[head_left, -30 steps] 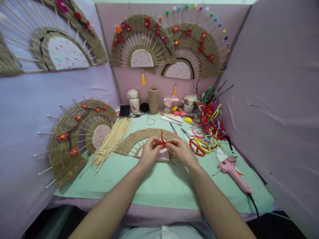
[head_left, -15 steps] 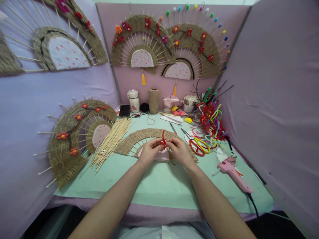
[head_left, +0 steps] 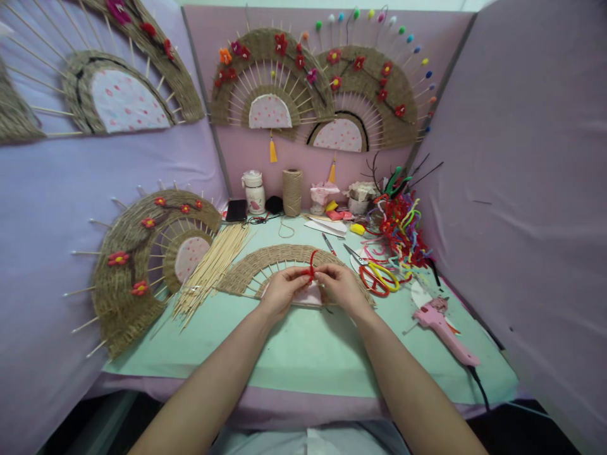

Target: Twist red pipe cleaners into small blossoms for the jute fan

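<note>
A bent red pipe cleaner [head_left: 313, 259] is pinched between my two hands, one end sticking up above the fingers. My left hand [head_left: 285, 289] grips it from the left side, thumb and forefinger together. From the right, my right hand [head_left: 340, 285] pinches the same piece, its fingertips close to those of the left. Both hands are over a half-round woven twine fan [head_left: 253, 262] that lies on the table; they hide part of its pale centre and its thin sticks.
Left of the fan are bamboo sticks [head_left: 213, 268] and a flowered fan [head_left: 128, 278]. Scissors [head_left: 379, 278], a pink glue gun [head_left: 443, 328] and a heap of coloured pipe cleaners [head_left: 403, 230] lie to the right. A twine spool [head_left: 292, 193] and bottle [head_left: 255, 193] stand behind.
The upright end of the red pipe cleaner has shifted slightly right, and its lower part looks more gathered between the fingertips. Both hands keep nearly the same place and grip.
</note>
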`<state>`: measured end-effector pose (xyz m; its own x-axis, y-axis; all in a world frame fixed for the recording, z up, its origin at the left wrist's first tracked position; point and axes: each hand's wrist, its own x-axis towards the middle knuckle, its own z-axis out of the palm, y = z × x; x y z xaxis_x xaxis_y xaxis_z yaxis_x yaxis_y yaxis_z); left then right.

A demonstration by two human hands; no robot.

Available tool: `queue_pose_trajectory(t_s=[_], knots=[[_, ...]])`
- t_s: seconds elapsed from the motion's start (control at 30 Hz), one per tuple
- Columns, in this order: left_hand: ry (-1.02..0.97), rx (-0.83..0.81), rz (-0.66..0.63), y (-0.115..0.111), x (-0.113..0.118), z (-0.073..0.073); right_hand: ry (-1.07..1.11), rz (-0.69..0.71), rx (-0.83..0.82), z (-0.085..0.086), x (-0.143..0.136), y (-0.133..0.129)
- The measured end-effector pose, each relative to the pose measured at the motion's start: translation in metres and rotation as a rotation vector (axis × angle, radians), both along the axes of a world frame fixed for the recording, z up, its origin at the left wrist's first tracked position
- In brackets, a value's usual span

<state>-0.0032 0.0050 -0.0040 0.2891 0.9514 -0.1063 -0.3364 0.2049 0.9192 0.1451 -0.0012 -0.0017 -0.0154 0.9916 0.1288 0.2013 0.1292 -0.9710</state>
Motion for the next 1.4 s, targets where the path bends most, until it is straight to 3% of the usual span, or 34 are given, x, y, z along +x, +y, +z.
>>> queue_pose_trajectory(t_s=[0.63, 0.8, 1.1, 1.4], knots=[[-0.159, -0.122, -0.079, 0.0, 0.0, -0.004, 0.385, -0.064, -0.045, -0.019, -0.01, 0.005], [-0.154, -0.139, -0.083, 0.001, -0.001, -0.006, 0.208, -0.145, 0.05, -0.019, -0.008, 0.006], [-0.125, -0.086, 0.004, 0.003, 0.0, -0.007, -0.114, -0.169, 0.276, -0.007, -0.01, -0.003], [-0.02, -0.066, 0.109, 0.002, 0.002, -0.003, -0.112, -0.176, 0.325, -0.003, -0.011, -0.006]])
